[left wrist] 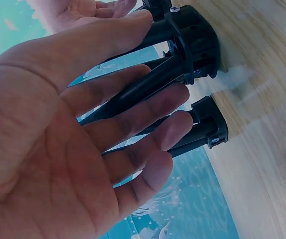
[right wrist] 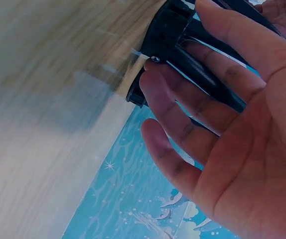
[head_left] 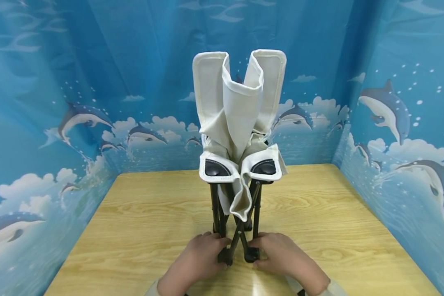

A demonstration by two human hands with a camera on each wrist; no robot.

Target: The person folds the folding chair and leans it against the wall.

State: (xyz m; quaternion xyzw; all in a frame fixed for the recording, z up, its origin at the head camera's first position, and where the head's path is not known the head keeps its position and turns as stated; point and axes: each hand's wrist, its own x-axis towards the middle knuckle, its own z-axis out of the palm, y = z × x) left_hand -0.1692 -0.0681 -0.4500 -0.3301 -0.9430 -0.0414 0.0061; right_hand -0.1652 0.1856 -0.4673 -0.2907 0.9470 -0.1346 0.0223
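A half-folded camp chair [head_left: 242,102] with white fabric and black tubular legs stands upright on the wooden table [head_left: 151,213]. Its crossed legs [head_left: 239,232] are drawn close together and end in black plastic feet. My left hand [head_left: 200,255] is low at the left side of the near feet; in the left wrist view its fingers are spread and loosely bent beside the black foot [left wrist: 203,45], thumb over a tube. Opposite it, my right hand [head_left: 281,253] lies at the right near foot [head_left: 251,255]. The right wrist view shows its relaxed fingers apart against the tubes.
Blue curtains [head_left: 144,82] printed with dolphins and clouds enclose the table at the back and both sides. Pale cuffs [head_left: 333,289] show at my wrists. White fabric folds [head_left: 241,205] hang down between the chair's front corners.
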